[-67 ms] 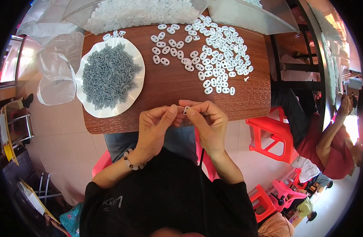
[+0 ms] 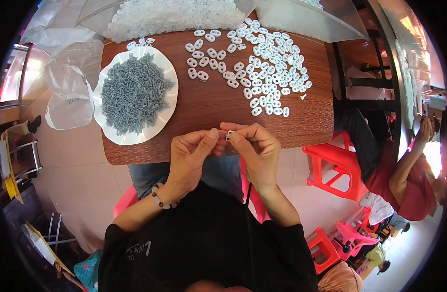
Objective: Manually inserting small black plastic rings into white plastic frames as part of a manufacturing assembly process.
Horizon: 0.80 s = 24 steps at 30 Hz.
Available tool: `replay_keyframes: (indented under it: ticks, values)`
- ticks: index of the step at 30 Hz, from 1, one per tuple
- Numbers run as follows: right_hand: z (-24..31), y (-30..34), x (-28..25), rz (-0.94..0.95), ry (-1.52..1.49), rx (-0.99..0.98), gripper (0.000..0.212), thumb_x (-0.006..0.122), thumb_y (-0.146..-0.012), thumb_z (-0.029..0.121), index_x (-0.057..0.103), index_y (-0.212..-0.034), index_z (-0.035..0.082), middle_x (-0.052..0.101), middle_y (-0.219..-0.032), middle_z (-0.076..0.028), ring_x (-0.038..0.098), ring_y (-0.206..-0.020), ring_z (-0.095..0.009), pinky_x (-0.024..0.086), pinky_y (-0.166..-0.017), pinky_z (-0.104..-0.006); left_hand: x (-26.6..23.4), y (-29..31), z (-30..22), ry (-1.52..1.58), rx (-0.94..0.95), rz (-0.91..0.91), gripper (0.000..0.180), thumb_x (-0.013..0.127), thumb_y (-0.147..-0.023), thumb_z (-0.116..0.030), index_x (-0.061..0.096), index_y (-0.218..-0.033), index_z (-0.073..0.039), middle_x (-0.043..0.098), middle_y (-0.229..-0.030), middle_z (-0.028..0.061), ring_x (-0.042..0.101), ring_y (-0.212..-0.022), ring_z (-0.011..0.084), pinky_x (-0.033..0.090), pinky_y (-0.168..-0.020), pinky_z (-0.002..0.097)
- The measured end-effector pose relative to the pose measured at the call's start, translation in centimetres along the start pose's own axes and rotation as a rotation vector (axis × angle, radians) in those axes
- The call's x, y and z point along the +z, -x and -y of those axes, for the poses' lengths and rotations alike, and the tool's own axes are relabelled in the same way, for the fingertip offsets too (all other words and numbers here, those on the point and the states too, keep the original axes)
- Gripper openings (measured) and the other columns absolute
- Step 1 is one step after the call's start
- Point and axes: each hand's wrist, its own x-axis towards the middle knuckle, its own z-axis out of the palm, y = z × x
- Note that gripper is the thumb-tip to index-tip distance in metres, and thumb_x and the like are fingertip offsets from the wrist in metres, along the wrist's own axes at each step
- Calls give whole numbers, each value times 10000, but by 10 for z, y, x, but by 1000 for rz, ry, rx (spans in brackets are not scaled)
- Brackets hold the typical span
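Note:
My left hand (image 2: 190, 153) pinches a small, thin ribbed piece (image 2: 223, 133) between thumb and forefinger, mostly hidden by the fingertips. My right hand (image 2: 255, 153) grips a white oval two-hole piece (image 2: 229, 136) with thumb and forefinger. Both pieces meet, or nearly meet, above the table's near edge; the fingers hide the exact contact. To the left stands a white wavy-rimmed plate (image 2: 171, 104) heaped with small grey ribbed pieces (image 2: 133, 92). More white two-hole pieces (image 2: 270, 73) lie scattered over the right half of the brown wooden table (image 2: 199, 104).
Along the table's far edge, a clear bin (image 2: 179, 17) holds many white pieces, with another bin (image 2: 311, 22) beside it. A plastic bag (image 2: 70, 87) hangs left of the plate. Right of the table are a red stool (image 2: 338, 168) and a seated person (image 2: 403, 185).

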Motion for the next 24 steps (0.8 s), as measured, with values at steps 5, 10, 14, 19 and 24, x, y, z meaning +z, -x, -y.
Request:
replay_keyframes:
  ticks: [5, 10, 14, 19, 24]
  values:
    - [-1, -1, -2, 23, -21, 4, 36, 569, -910, -22, 586, -921, -51, 630, -1094, -212, 613, -943, -130, 517, -824, -267, 1, -1, -2, 28, -34, -20, 254, 565, -959, -194, 676, -993, 32, 674, -873, 73, 586, -762, 110, 467, -716, 258]
    - [-2, -1, -4, 18, -32, 4, 33, 565, -911, -25, 584, -920, -50, 631, -1098, -206, 615, -922, -121, 513, -827, -265, 2, -2, -4, 55, -64, -30, 242, 567, -956, -182, 678, -987, 30, 675, -864, 71, 586, -758, 109, 469, -713, 256]
    - [-1, -1, -3, 19, -39, -3, 28, 564, -911, -28, 581, -914, -50, 633, -1098, -194, 617, -895, -113, 520, -803, -258, 4, -3, -3, 10, -32, -40, 185, 616, -925, -149, 689, -967, 15, 678, -847, 69, 587, -728, 108, 474, -687, 249]
    - [2, 3, 2, -5, 36, -37, 27, 596, -895, -11, 592, -903, -36, 642, -1088, -196, 628, -894, -133, 518, -823, -267, 5, -5, 1, -100, 53, -56, 114, 654, -886, -71, 702, -936, 19, 674, -822, 56, 574, -711, 88, 467, -660, 223]
    - [-3, 6, 4, -56, 127, -100, 22, 596, -893, -18, 590, -903, -36, 644, -1089, -186, 624, -881, -122, 520, -802, -256, 13, -3, -4, -380, 202, -95, 96, 656, -875, -36, 706, -925, 29, 669, -805, 42, 567, -714, 72, 464, -653, 207]
